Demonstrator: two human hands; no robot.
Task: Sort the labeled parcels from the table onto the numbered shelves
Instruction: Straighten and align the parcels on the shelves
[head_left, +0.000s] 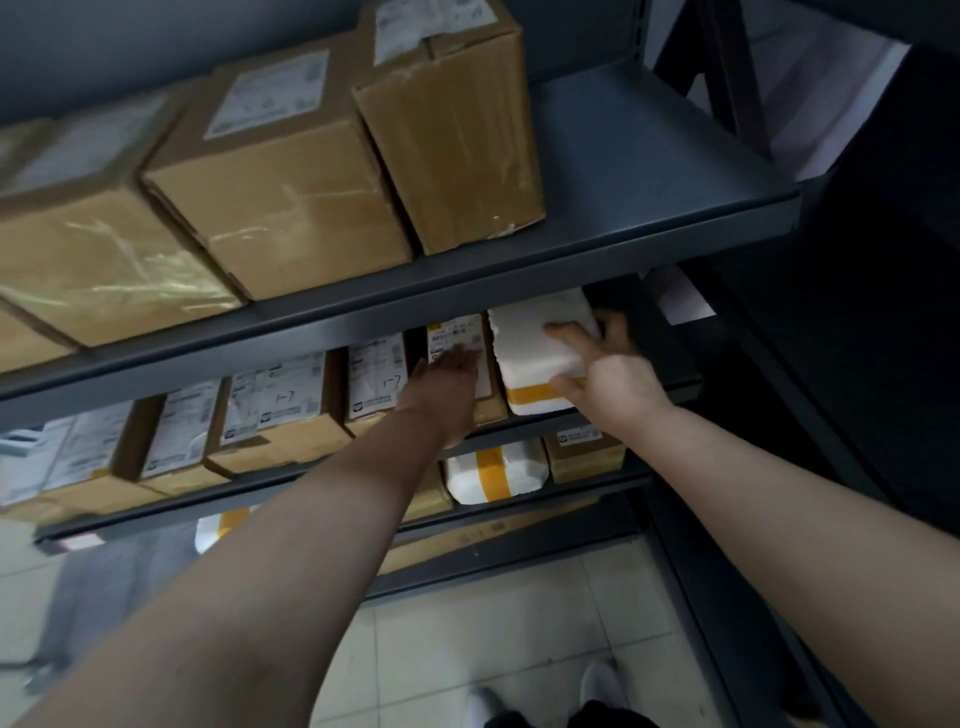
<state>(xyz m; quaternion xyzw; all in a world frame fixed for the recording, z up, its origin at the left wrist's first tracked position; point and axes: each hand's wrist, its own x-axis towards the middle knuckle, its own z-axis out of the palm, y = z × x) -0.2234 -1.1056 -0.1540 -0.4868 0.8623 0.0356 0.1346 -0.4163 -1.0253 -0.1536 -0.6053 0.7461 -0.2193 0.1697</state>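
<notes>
Your right hand (608, 364) gripped the white parcel (530, 343) at the right end of the row on the middle shelf (524, 427); its fingers (566, 330) were curled over the parcel's top and far side, and the thumb pressed the near end by a band of yellow tape, so the hand was clamped on it; whether the parcel sat fully on the shelf or was held just above it, you could not tell from this view. Your left hand (447, 379) lay flat on the box (457, 332) just left of the parcel, fingers straight and close together on its white label, holding nothing; box and parcel stood side by side, touching or nearly so. Further left on the same shelf stood more labelled boxes (275, 410) in a row, two of them marked "1-7" by hand. Above, the top shelf (649, 171) carried three large taped cartons (291, 171) side by side, with its right end bare. Below the middle shelf, another white parcel with yellow tape (493, 473) lay beside a small brown box (584, 452); under your arms were pale floor tiles (467, 623) and white shoes (597, 680).
</notes>
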